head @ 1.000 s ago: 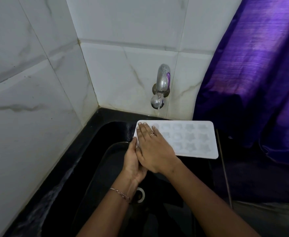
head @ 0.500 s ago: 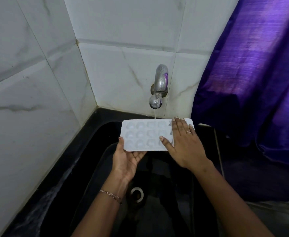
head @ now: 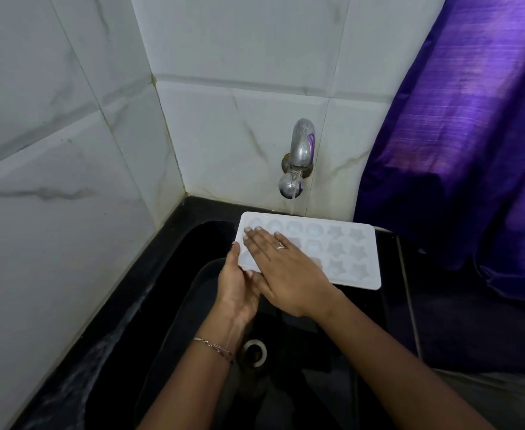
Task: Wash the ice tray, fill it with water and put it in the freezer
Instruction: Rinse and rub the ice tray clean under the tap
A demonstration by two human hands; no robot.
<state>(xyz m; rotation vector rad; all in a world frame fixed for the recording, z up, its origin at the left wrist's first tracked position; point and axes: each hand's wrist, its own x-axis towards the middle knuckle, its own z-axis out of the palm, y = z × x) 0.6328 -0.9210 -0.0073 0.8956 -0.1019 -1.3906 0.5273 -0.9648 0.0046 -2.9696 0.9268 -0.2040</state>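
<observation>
A white ice tray [head: 345, 252] with round and star-shaped moulds is held level over the black sink [head: 174, 274], under the metal tap [head: 298, 156]. A thin stream of water falls from the tap onto the tray's far edge. My left hand [head: 236, 283] grips the tray's near left corner from below. My right hand [head: 286, 268] lies flat, fingers together, on the tray's left half, covering several moulds.
The sink drain [head: 255, 352] lies below my wrists. White marble tiles [head: 68, 181] form the corner at left and behind. A purple curtain [head: 472, 150] hangs at right over the dark counter [head: 456, 321].
The tray has shifted right under the tap. My right hand has slid from the tray's right end to its left half. My left hand still holds the left corner.
</observation>
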